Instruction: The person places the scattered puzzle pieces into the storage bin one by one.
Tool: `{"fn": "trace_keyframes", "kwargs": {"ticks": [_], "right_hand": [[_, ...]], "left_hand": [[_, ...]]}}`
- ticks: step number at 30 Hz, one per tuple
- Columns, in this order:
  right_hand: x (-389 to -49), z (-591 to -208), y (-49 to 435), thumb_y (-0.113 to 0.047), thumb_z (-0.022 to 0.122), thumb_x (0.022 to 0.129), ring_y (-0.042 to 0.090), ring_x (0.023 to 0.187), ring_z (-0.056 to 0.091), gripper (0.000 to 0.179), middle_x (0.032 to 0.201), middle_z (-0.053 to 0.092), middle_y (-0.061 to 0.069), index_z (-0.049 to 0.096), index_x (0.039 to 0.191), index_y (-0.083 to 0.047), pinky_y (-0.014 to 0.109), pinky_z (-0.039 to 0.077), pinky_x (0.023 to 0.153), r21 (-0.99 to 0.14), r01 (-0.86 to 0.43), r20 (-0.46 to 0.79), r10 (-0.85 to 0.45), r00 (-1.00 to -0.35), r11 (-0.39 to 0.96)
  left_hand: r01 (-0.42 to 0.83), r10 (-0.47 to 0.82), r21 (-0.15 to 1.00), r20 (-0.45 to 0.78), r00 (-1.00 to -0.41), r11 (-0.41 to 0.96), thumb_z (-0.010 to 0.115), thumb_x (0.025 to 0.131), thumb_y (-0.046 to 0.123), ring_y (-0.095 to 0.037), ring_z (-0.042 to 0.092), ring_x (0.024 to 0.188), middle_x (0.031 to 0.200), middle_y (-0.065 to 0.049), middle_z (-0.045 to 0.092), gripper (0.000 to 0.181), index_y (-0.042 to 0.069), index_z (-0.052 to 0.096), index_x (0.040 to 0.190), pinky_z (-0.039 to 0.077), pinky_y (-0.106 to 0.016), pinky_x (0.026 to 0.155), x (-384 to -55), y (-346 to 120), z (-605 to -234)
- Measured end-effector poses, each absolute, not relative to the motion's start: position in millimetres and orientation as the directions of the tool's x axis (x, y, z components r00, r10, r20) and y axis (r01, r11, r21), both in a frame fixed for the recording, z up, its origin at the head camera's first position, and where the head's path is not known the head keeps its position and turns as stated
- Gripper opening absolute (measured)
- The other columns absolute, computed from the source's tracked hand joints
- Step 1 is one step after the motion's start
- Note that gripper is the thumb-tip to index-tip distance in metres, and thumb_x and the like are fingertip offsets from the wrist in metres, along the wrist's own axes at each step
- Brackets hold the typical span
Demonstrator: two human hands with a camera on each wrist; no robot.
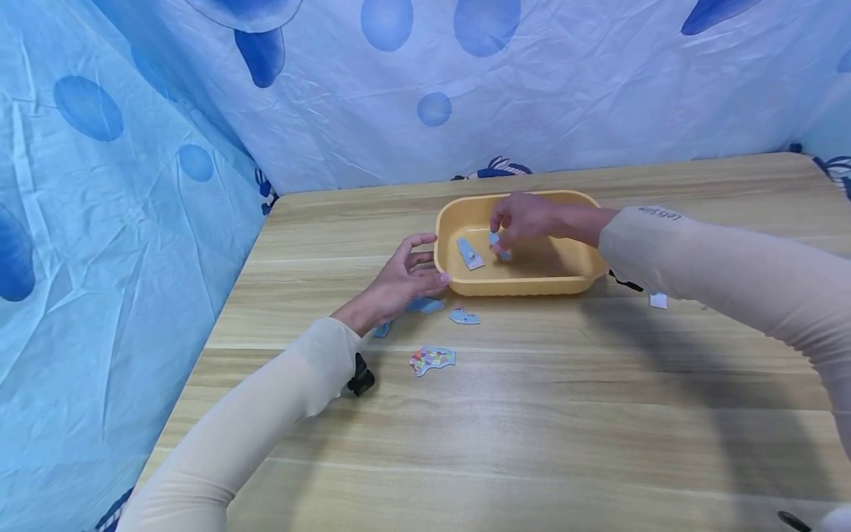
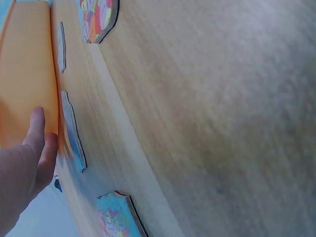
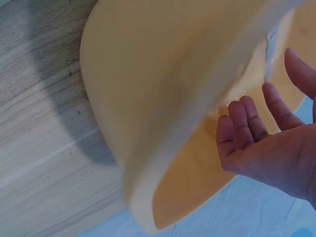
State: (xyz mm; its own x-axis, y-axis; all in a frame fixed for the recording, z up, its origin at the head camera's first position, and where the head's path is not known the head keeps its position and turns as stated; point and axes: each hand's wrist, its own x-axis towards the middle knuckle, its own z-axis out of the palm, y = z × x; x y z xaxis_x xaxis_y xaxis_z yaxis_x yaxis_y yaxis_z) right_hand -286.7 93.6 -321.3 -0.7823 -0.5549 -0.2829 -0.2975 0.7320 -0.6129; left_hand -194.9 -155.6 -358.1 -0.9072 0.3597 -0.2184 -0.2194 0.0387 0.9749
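A yellow plastic bin [image 1: 518, 287] stands on the table, with a blue puzzle piece [image 1: 470, 253] and a second piece [image 1: 503, 254] inside. My right hand [image 1: 525, 218] reaches into it over the second piece. In the right wrist view, thumb and forefinger are apart, the forefinger's tip beside a thin piece [image 3: 270, 52]; the other fingers are bent. My left hand [image 1: 405, 277] rests against the bin's left end, fingers extended along its wall [image 2: 29, 64]. Near that hand lie a blue piece [image 1: 425, 304], another piece [image 1: 382, 329] and a third [image 1: 464, 317].
A multicoloured map piece [image 1: 432, 360] lies nearer on the wooden table [image 1: 532, 414]. Right of the bin, a small white piece [image 1: 658, 301] lies beneath the right forearm. A blue patterned sheet [image 1: 545, 96] hangs behind and at the left.
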Motion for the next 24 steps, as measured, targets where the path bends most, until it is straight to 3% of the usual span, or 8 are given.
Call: {"fn": "trace_keyframes", "kwargs": {"ticks": [4, 10, 17, 24], "right_hand": [[-286.0, -322.5, 91.3, -0.014, 0.075, 0.081, 0.029, 0.095, 0.047, 0.034, 0.105, 0.053, 0.017, 0.062, 0.108, 0.003, 0.040, 0.043, 0.083, -0.596, -0.308, -0.272, -0.547, -0.792, 0.742], [-287.7, -318.5, 91.0, -0.016, 0.075, 0.082, 0.034, 0.111, 0.048, 0.040, 0.120, 0.053, 0.023, 0.061, 0.114, 0.003, 0.047, 0.043, 0.095, -0.584, -0.306, -0.268, -0.534, -0.802, 0.752], [-289.4, -313.4, 100.8, -0.014, 0.073, 0.085, 0.036, 0.119, 0.045, 0.042, 0.128, 0.050, 0.025, 0.057, 0.120, 0.003, 0.047, 0.042, 0.097, -0.685, -0.235, -0.280, -0.547, -0.789, 0.690], [-289.3, -309.5, 111.9, -0.014, 0.075, 0.084, 0.030, 0.115, 0.045, 0.041, 0.125, 0.052, 0.021, 0.060, 0.119, 0.001, 0.042, 0.043, 0.093, -0.737, -0.222, -0.252, -0.564, -0.786, 0.638]], "left_hand": [[-0.222, 0.363, 0.974, -0.220, -0.906, 0.038, 0.069, 0.087, 0.002, -0.034, 0.046, 0.129, 0.145, -0.018, 0.035, 0.076, 0.015, 0.025, 0.148, 0.049, -0.044, 0.097, -195.2, -155.0, -358.4], [-0.223, 0.361, 0.974, -0.221, -0.906, 0.037, 0.068, 0.088, 0.001, -0.034, 0.045, 0.129, 0.145, -0.018, 0.034, 0.076, 0.015, 0.024, 0.148, 0.049, -0.043, 0.096, -195.1, -155.4, -358.0], [-0.223, 0.357, 0.974, -0.223, -0.907, 0.043, 0.068, 0.088, 0.001, -0.033, 0.046, 0.128, 0.145, -0.018, 0.035, 0.074, 0.017, 0.026, 0.147, 0.051, -0.041, 0.094, -194.5, -155.7, -357.4], [-0.211, 0.364, 0.976, -0.213, -0.907, 0.044, 0.068, 0.088, 0.001, -0.033, 0.047, 0.127, 0.144, -0.018, 0.036, 0.073, 0.017, 0.027, 0.146, 0.050, -0.042, 0.095, -194.4, -156.0, -358.7]]}}
